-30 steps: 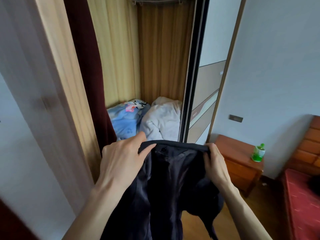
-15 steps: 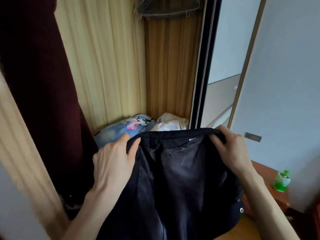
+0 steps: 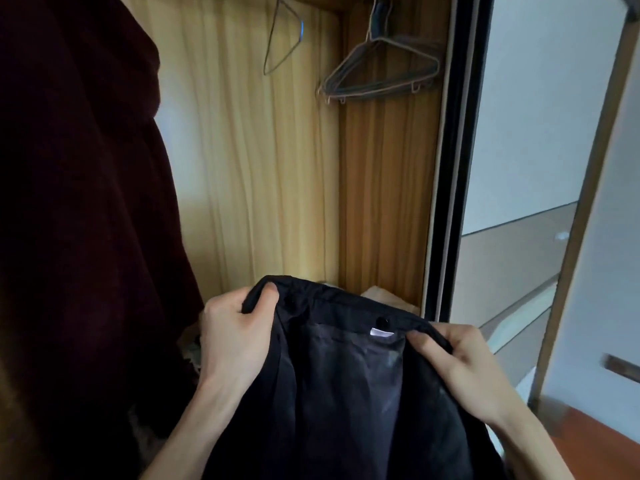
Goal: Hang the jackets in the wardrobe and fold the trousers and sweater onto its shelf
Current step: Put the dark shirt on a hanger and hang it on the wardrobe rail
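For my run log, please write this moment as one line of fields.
phase: hanging jacket | left hand: grips black jacket collar | right hand: grips collar | empty hangers: above, in wardrobe | jacket: not yet hung

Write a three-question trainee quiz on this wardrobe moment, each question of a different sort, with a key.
1. True or false: the black jacket already hangs on a hanger.
2. Multiple choice: where is the bunch of empty wire hangers? A) upper right of the wardrobe, near the sliding door frame; B) lying on the floor; C) in the left hand.
3. Fill in: the right hand and the left hand grip the jacket's top edge at either side, with a white ____ between them.

Key: 1 false, both hands hold it, lining facing the camera. 2 A. 3 label.
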A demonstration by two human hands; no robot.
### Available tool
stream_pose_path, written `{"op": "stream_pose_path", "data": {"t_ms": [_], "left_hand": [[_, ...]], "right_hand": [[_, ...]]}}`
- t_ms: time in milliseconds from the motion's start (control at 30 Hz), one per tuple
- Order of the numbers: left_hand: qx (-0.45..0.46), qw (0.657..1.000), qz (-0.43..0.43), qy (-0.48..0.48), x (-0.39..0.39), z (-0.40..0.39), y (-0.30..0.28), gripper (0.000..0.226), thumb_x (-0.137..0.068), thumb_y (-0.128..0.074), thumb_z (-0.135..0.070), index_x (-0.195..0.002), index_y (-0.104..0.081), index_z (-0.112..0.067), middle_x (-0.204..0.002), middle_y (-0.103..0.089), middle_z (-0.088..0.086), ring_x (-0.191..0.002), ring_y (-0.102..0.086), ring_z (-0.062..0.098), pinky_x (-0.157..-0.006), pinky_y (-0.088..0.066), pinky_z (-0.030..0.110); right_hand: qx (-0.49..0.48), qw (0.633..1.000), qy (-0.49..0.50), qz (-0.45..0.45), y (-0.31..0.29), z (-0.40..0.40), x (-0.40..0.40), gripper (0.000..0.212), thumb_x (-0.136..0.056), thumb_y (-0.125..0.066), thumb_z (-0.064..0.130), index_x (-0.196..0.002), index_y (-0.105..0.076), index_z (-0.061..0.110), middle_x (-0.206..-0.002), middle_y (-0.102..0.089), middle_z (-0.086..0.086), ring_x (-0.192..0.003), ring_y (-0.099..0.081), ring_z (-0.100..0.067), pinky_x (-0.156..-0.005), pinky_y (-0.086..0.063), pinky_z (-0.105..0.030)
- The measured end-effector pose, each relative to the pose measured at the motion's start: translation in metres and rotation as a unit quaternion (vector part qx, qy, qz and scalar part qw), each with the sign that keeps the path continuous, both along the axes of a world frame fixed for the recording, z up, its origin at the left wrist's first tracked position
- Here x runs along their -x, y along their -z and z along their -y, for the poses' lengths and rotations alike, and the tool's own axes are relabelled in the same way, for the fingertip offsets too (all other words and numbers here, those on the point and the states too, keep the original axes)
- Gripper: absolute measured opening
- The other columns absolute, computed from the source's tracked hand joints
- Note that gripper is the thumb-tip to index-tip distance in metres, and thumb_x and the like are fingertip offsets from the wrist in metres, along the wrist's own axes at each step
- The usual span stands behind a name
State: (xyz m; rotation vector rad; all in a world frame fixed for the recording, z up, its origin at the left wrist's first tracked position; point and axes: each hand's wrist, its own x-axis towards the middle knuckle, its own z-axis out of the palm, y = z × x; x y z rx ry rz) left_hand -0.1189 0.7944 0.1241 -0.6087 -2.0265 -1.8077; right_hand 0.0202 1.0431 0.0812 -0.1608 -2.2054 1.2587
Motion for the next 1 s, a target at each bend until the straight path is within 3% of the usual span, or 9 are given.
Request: {"op": "stream_pose_path", "data": {"t_ms": [67, 167, 300, 367, 433, 633, 767, 867, 1000], "left_hand": [[-0.028, 0.999, 0.029, -0.004, 0.002, -0.007, -0.003, 0.056, -0.097, -0.066, -0.029, -0.063, -0.037, 0.005, -0.056, -0.035, 0.006, -0.054, -0.035, 0.021, -0.055, -0.030, 0.036], [-0.045, 0.998, 0.030, -0.018, 0.008, -0.012, -0.011, 0.058, -0.094, -0.067, -0.030, -0.051, -0.029, -0.018, -0.052, -0.030, -0.001, -0.048, -0.033, 0.015, -0.051, -0.028, 0.031], [-0.043, 0.999, 0.021, 0.000, 0.026, -0.014, -0.041, 0.058, -0.095, -0.069, -0.026, -0.049, -0.034, -0.021, -0.053, -0.033, 0.000, -0.050, -0.036, 0.014, -0.050, -0.030, 0.027], [-0.055, 0.998, 0.020, 0.012, 0.037, -0.013, -0.064, 0.053, -0.096, -0.069, -0.029, -0.054, -0.045, -0.007, -0.057, -0.041, 0.005, -0.054, -0.043, 0.018, -0.054, -0.035, 0.028], [-0.078, 0.996, 0.028, 0.024, 0.047, -0.014, -0.088, 0.050, -0.097, -0.067, -0.035, -0.069, -0.059, 0.005, -0.065, -0.055, 0.008, -0.061, -0.055, 0.021, -0.061, -0.044, 0.033], [-0.149, 0.988, -0.010, 0.025, 0.067, -0.018, -0.145, 0.046, -0.098, -0.065, -0.037, -0.075, -0.064, 0.002, -0.070, -0.061, 0.008, -0.066, -0.061, 0.020, -0.060, -0.050, 0.032], [-0.169, 0.985, -0.042, 0.021, 0.081, -0.024, -0.181, 0.043, -0.088, -0.064, -0.044, -0.065, -0.052, -0.010, -0.068, -0.047, 0.005, -0.065, -0.047, 0.020, -0.059, -0.039, 0.036], [-0.178, 0.982, -0.063, -0.007, 0.098, -0.028, -0.208, 0.051, -0.077, -0.061, -0.050, -0.071, -0.046, -0.002, -0.070, -0.041, 0.002, -0.066, -0.039, 0.020, -0.062, -0.032, 0.039], [-0.172, 0.980, -0.089, -0.044, 0.121, -0.026, -0.239, 0.045, -0.075, -0.057, -0.050, -0.067, -0.042, -0.009, -0.065, -0.037, 0.002, -0.062, -0.038, 0.019, -0.061, -0.033, 0.039]], "right_hand": [[-0.001, 1.000, -0.016, -0.003, -0.002, -0.009, 0.009, 0.036, -0.098, -0.067, 0.032, -0.068, -0.063, 0.013, -0.057, -0.044, 0.011, -0.056, -0.039, -0.005, -0.051, -0.030, -0.025], [0.007, 1.000, -0.023, -0.005, -0.002, -0.013, 0.038, 0.035, -0.094, -0.073, 0.013, -0.063, -0.076, 0.028, -0.053, -0.056, 0.007, -0.051, -0.048, 0.001, -0.052, -0.034, -0.018], [0.069, 0.992, 0.043, -0.101, -0.019, 0.000, 0.086, 0.051, -0.086, -0.064, -0.027, -0.058, -0.072, 0.015, -0.057, -0.066, -0.008, -0.056, -0.061, -0.007, -0.078, -0.046, -0.030], [-0.005, 0.995, -0.020, -0.096, -0.043, -0.003, 0.097, 0.027, -0.097, -0.070, 0.007, -0.077, -0.076, 0.023, -0.072, -0.071, -0.006, -0.072, -0.069, -0.008, -0.081, -0.051, -0.024], [-0.033, 0.994, -0.083, -0.070, -0.062, -0.011, 0.106, 0.012, -0.091, -0.070, 0.041, -0.085, -0.074, 0.032, -0.071, -0.070, -0.001, -0.070, -0.068, -0.006, -0.073, -0.050, -0.021], [-0.080, 0.984, -0.094, -0.126, -0.114, -0.009, 0.148, 0.016, -0.097, -0.068, 0.038, -0.092, -0.067, 0.023, -0.074, -0.064, -0.008, -0.067, -0.061, -0.013, -0.064, -0.044, -0.026], [-0.089, 0.978, -0.103, -0.160, -0.155, -0.008, 0.169, 0.023, -0.098, -0.063, 0.042, -0.091, -0.069, 0.021, -0.079, -0.067, -0.008, -0.073, -0.063, -0.023, -0.073, -0.052, -0.040], [-0.100, 0.970, -0.104, -0.193, -0.185, -0.009, 0.185, 0.019, -0.101, -0.062, 0.039, -0.087, -0.068, 0.028, -0.076, -0.066, -0.001, -0.069, -0.057, -0.007, -0.067, -0.048, -0.031], [-0.148, 0.960, -0.078, -0.223, -0.218, -0.006, 0.208, 0.024, -0.099, -0.065, 0.044, -0.077, -0.061, 0.037, -0.064, -0.059, 0.004, -0.059, -0.046, -0.007, -0.055, -0.039, -0.023]]}}
